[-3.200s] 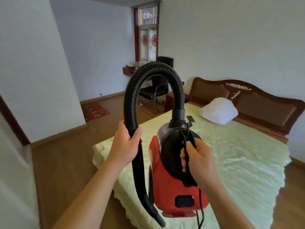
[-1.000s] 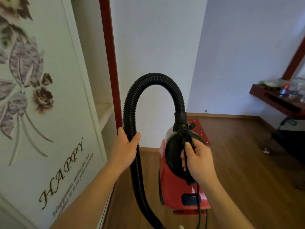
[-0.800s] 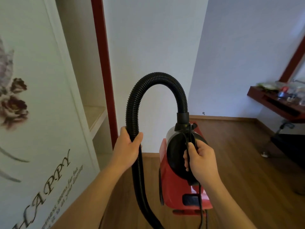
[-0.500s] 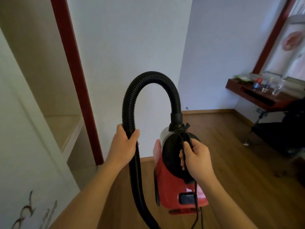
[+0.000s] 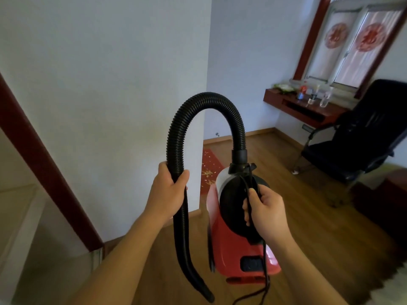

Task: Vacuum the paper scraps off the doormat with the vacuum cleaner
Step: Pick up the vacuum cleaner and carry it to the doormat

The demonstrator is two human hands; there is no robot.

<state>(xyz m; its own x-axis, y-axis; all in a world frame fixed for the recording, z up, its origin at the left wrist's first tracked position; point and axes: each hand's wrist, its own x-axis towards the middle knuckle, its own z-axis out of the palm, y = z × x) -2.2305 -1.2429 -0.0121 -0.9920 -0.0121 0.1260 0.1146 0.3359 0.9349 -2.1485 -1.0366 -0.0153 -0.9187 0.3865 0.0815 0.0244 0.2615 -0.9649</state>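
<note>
Left hand (image 5: pixel 169 194) still wrapped round the black hose (image 5: pixel 207 100), right hand (image 5: pixel 266 214) still clutching the vacuum cleaner (image 5: pixel 237 256) by its handle, cord (image 5: pixel 264 278) pinched in with it. Now the head view swings right and the red doormat (image 5: pixel 209 170) pops out past the wall corner, flat on the floor at the wall's foot, paper scraps (image 5: pixel 208 173) speckling it. Target sighted, well ahead, so it's still a carry, no vacuuming yet.

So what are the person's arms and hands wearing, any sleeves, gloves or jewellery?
The left forearm and right forearm are bare down to the frame edge, no sleeves in view. The left hand and right hand wear no gloves; no ring, watch or bracelet shows on the visible sides.
</note>
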